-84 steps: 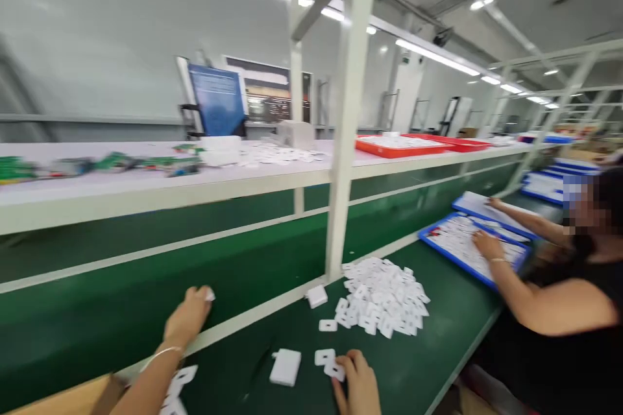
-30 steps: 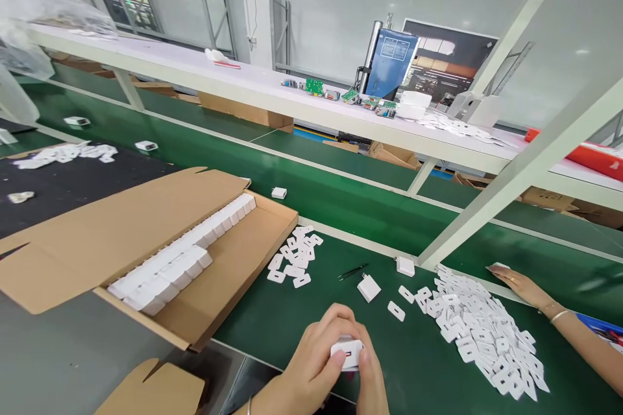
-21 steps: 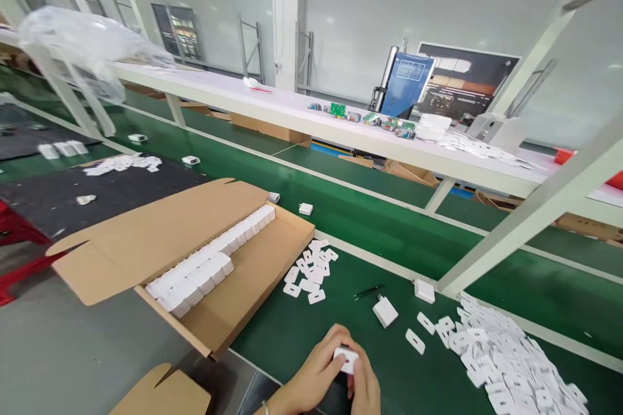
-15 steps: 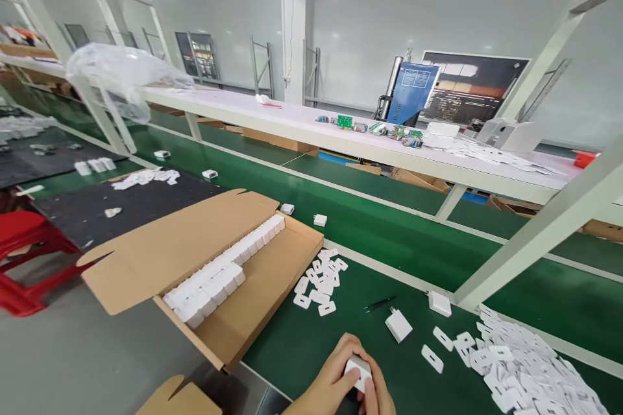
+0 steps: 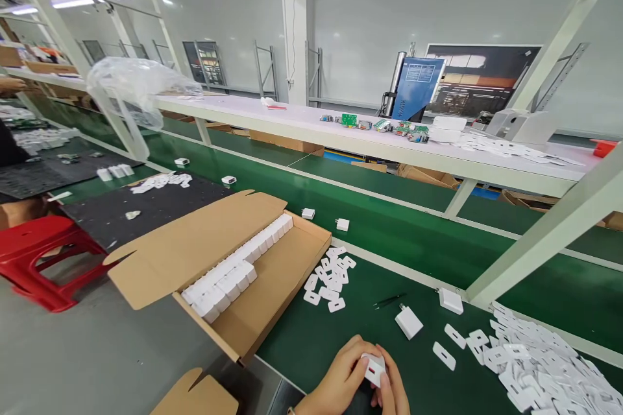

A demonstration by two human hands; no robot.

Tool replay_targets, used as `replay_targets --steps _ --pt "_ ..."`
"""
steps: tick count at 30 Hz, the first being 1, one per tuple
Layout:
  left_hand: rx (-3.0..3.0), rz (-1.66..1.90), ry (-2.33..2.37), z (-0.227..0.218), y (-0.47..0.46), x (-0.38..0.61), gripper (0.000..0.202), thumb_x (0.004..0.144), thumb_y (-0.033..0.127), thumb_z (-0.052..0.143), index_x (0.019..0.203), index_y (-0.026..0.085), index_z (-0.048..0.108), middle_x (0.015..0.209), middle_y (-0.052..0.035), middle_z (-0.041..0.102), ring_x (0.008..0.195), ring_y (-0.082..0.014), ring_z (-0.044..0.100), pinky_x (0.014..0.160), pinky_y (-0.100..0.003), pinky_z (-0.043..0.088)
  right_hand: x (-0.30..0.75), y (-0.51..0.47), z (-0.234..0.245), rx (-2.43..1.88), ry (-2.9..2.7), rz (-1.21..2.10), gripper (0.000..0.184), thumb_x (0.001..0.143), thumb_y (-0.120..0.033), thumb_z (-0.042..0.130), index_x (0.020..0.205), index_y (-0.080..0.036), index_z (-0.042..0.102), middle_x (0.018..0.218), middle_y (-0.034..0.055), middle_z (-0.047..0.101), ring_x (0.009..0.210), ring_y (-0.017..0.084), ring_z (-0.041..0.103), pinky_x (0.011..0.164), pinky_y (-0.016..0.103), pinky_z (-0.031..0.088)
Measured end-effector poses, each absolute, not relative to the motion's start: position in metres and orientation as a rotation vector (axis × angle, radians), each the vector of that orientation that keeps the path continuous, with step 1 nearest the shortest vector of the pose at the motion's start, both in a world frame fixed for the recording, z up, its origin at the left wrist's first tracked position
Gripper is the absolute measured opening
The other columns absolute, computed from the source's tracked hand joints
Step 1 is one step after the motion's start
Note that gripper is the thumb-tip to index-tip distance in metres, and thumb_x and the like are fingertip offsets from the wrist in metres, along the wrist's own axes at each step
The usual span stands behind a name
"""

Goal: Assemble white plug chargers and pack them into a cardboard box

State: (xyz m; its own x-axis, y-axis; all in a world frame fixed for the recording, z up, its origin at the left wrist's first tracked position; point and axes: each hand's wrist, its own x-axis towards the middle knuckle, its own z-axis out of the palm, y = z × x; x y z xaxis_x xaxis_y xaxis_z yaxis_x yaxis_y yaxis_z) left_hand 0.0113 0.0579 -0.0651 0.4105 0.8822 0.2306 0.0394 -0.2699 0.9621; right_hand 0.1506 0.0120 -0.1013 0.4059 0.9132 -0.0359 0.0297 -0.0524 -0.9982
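A small white charger block (image 5: 374, 369) with a dark reddish slot in its face is held between my two hands, low in the view above the green work surface. My left hand (image 5: 341, 379) grips it from the left, thumb on its face. From the right side, my right hand (image 5: 395, 384) has its fingers closed around it. Beyond my hands lie a white charger (image 5: 409, 322) with prongs and black tweezers (image 5: 389, 301). White slotted face plates (image 5: 444, 356) lie to the right, beside a large heap of them (image 5: 549, 363).
An open cardboard box (image 5: 280, 301) partly filled with white blocks stands left. Nearby is a smaller pile of plates (image 5: 331, 277). White chargers (image 5: 342, 225) sit on the green conveyor (image 5: 389, 243). A slanted white post (image 5: 545, 227) rises right. A red stool (image 5: 48, 253) and part of a person are far left.
The charger in my hands has tilted, so its slotted face shows more clearly. Chargers on the conveyor have moved right relative to the box. My view has turned slightly left.
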Motion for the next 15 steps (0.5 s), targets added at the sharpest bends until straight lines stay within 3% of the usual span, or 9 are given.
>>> replay_targets --steps 6,11,15 --pt "1.609 1.034 0.791 -0.066 0.0566 0.0093 0.045 0.111 0.05 0.04 0.123 0.023 0.073 0.114 -0.01 0.069 0.11 -0.0233 0.061 0.101 -0.038 0.048 0.1474 0.0164 -0.1011 -1.445 -0.886 0.913 0.075 0.081 -0.083 0.065 0.122 -0.02 0.073 0.109 0.0126 0.079 0.071 0.025 0.068 0.052 0.032 0.051" --pt "1.599 1.053 0.784 -0.0708 0.0558 0.0097 0.046 0.111 0.049 0.038 0.117 0.021 0.075 0.108 -0.0096 0.068 0.104 -0.0229 0.062 0.096 -0.037 0.049 0.1444 0.0146 -0.0995 -1.419 -0.874 0.892 0.074 0.079 -0.082 0.068 0.117 -0.019 0.074 0.109 0.0134 0.079 0.065 0.023 0.066 0.052 0.032 0.05" --pt "1.592 1.058 0.769 -0.0733 0.0546 0.0097 0.047 0.111 0.049 0.038 0.116 0.02 0.075 0.107 -0.0094 0.067 0.101 -0.0221 0.062 0.094 -0.036 0.049 0.1428 0.0141 -0.0936 -1.386 -0.829 0.895 0.068 0.079 -0.079 0.07 0.109 -0.019 0.076 0.096 0.0108 0.078 0.06 0.02 0.061 0.048 0.029 0.046"
